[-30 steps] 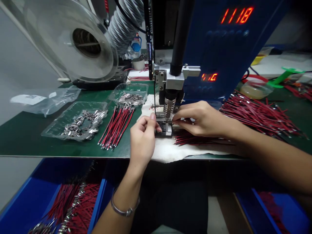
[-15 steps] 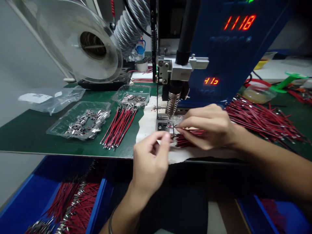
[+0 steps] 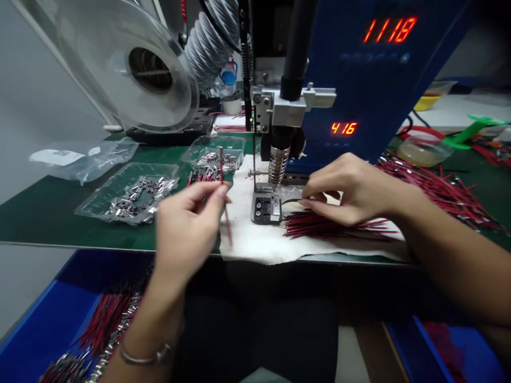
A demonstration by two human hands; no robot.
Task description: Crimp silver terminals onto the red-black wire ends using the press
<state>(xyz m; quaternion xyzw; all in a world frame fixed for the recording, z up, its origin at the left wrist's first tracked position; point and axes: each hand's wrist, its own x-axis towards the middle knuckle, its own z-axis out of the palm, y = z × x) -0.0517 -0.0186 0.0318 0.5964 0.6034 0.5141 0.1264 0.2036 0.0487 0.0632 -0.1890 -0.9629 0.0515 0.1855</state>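
In the head view, the left hand point(image 3: 183, 229) grasps one red wire point(image 3: 228, 226) between thumb and fingers. The wire stands nearly upright, its metal end above the fingertips and its lower part in front of the white cloth point(image 3: 245, 239). A bracelet point(image 3: 146, 357) circles that wrist. Behind the hand, a small bunch of wires point(image 3: 199, 176) shows in part beside the far clear tray point(image 3: 235, 143); the near clear tray point(image 3: 90, 205) sits to the left. Both trays hold small metal pieces.

The right hand point(image 3: 347, 191) has thumb and forefinger pinched on a thin dark strand point(image 3: 293, 201), which reaches toward the small black block point(image 3: 261, 210) on the cloth. How much of it lies inside the fingers I cannot tell. Just below this hand, a bundle of red wires point(image 3: 309, 223) lies on the cloth, and a larger heap of wires point(image 3: 439, 191) spreads beyond the forearm.

The spring-wrapped tip point(image 3: 278, 165) of the blue machine point(image 3: 359, 80) points down above the block. Its red digits read 1118 and 416.
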